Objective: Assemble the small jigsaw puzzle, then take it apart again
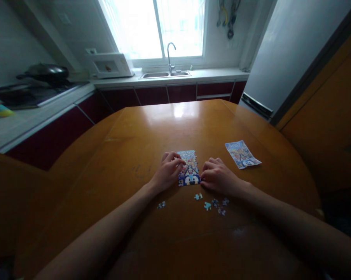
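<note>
A partly assembled jigsaw puzzle (190, 168) lies flat on the table, with a blue and white cartoon face along its near edge. My left hand (170, 169) rests over its left side, fingers bent and pressing on the puzzle. At the near right corner, my right hand (217, 175) has its fingers pinched together on what looks like a puzzle piece (202, 179), mostly hidden by the fingertips. Loose puzzle pieces lie nearer to me: one (161, 205) at the left, one (198, 196) below the puzzle, and a turquoise one (207, 206) beside several others (222, 210).
A creased printed picture sheet (243, 154) lies right of my right hand on the wooden table (152, 132). Beyond are a counter with a sink (154, 75), a faucet (170, 58) and a microwave (111, 65). A wok (47, 72) sits on the stove; a fridge (292, 50) stands right.
</note>
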`<state>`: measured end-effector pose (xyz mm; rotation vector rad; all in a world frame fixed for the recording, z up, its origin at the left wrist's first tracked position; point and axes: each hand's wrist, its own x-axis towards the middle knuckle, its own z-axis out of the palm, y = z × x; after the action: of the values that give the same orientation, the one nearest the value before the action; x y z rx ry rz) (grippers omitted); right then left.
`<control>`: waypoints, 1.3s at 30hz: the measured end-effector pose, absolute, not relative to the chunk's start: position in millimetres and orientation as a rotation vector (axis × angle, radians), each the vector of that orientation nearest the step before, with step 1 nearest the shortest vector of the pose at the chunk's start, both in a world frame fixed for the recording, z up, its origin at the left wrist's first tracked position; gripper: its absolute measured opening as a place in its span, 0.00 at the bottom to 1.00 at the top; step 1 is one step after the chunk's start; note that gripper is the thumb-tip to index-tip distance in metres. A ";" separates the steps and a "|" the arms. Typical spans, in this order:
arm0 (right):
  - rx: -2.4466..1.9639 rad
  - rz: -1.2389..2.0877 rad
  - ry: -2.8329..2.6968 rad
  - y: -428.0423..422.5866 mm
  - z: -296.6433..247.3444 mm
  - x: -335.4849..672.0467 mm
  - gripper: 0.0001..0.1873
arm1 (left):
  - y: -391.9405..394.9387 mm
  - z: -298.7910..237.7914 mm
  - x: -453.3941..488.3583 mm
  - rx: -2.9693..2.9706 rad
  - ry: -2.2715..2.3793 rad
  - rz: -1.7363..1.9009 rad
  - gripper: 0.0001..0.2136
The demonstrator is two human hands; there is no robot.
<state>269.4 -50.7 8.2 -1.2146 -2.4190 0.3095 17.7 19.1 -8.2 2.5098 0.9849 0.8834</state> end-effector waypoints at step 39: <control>-1.379 0.438 -2.168 -45.4 40.0 352.3 0.09 | 22.8 -8.8 16.9 2.512 0.976 0.879 0.10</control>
<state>352.3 -45.4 40.0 -1.3789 -2.1682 0.4376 16.9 22.8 -8.8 2.5120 0.9758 0.8790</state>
